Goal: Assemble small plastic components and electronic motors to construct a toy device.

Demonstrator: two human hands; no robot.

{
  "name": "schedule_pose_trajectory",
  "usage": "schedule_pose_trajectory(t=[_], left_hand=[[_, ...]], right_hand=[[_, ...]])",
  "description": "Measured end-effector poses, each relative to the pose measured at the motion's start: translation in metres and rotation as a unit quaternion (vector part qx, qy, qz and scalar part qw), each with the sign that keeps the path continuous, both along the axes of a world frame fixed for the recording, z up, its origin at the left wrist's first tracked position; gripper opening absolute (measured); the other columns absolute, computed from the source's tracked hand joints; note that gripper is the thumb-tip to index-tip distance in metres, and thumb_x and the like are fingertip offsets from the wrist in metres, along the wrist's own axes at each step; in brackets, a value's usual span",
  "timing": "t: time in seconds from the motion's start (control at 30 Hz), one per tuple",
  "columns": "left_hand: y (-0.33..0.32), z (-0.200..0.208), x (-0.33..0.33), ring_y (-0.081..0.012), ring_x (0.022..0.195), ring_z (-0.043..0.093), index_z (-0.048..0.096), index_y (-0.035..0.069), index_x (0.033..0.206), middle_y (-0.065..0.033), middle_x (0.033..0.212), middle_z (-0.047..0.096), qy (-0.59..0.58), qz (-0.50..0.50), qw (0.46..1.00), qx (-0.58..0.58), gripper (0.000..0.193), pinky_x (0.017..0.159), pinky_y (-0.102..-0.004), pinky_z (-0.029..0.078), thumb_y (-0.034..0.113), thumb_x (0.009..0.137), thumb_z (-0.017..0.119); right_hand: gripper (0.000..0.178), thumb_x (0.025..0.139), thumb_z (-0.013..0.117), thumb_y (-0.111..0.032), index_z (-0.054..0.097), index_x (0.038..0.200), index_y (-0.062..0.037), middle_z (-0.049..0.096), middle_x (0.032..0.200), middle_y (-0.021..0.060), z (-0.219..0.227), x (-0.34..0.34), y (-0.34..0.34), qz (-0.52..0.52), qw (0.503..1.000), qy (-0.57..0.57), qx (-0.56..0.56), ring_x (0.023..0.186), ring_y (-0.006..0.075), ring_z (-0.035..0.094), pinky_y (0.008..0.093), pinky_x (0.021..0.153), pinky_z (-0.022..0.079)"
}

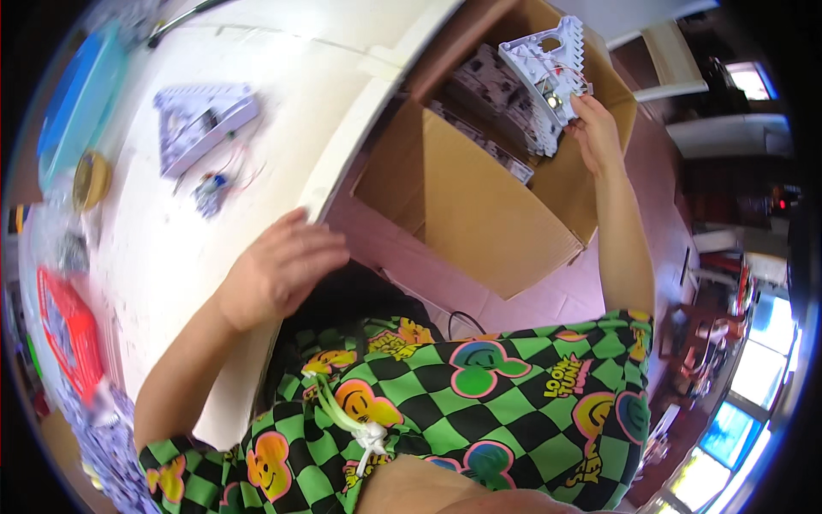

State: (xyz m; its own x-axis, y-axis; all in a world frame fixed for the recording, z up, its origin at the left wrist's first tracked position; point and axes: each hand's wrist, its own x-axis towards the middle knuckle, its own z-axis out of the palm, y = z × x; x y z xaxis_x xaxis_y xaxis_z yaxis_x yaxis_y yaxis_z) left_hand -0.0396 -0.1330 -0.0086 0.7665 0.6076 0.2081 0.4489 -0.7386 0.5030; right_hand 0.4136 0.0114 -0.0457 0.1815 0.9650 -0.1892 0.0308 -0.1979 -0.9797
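My right hand (pixel 593 133) grips the lower corner of a pale lavender plastic housing (pixel 544 64), its thumb and fingers closed on the edge. Thin red wires and a small round metallic part show inside that housing, which is tilted over an open cardboard box (pixel 497 214). More housings of the same kind (pixel 492 90) are stacked inside the box. Near the table's edge hovers my left hand (pixel 287 270), slightly blurred, with fingers stretched out and nothing in it. Beyond it on the white table (pixel 282 111) lie another lavender housing (pixel 205 124) and a small wired component (pixel 208 195).
Along the table's left side are a blue-teal bin (pixel 81 94), a roll of tape (pixel 91 180) and a red plastic basket (pixel 70 330). A dark-handled tool (pixel 184 21) lies at the far edge. The box stands beside the table above a pinkish tiled floor (pixel 437 274).
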Motion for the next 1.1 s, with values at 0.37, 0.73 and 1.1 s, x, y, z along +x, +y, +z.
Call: schedule_pose_trajectory(t=[0.37, 0.73, 1.1], left_hand=[[-0.015, 0.013, -0.032, -0.0252, 0.11, 0.055, 0.031, -0.006, 0.136, -0.0193, 0.127, 0.051, -0.512, 0.429, 0.631, -0.395, 0.068, 0.096, -0.0372, 0.044, 0.05, 0.097, 0.032], [-0.123, 0.032, -0.068, -0.024, 0.094, 0.064, 0.038, -0.007, 0.133, -0.0183, 0.117, 0.058, -0.551, 0.327, 0.606, -0.471, 0.076, 0.087, -0.0359, 0.051, 0.058, 0.093, 0.031], [-0.097, 0.024, -0.066, -0.0237, 0.092, 0.066, 0.043, -0.004, 0.13, -0.0174, 0.114, 0.061, -0.369, 0.279, 0.717, -0.521, 0.054, 0.078, -0.0337, 0.055, 0.023, 0.087, 0.061]], right_hand=[[0.022, 0.09, 0.055, -0.017, 0.06, 0.105, -0.0019, 0.064, 0.091, -0.0004, 0.053, -0.224, -0.045, 0.521, 0.839, 0.107, -0.114, 0.084, 0.0047, 0.057, 0.0209, 0.077, 0.044], [0.031, 0.087, 0.058, -0.02, 0.062, 0.108, 0.0023, 0.063, 0.098, 0.0002, 0.062, -0.297, -0.024, 0.766, 0.632, -0.118, 0.013, 0.09, 0.0057, 0.055, 0.0214, 0.083, 0.041], [0.018, 0.087, 0.063, -0.019, 0.068, 0.089, -0.0024, 0.063, 0.076, -0.0029, 0.099, -0.356, -0.011, 0.777, 0.59, -0.218, 0.032, 0.071, 0.004, 0.054, 0.0196, 0.065, 0.042]])
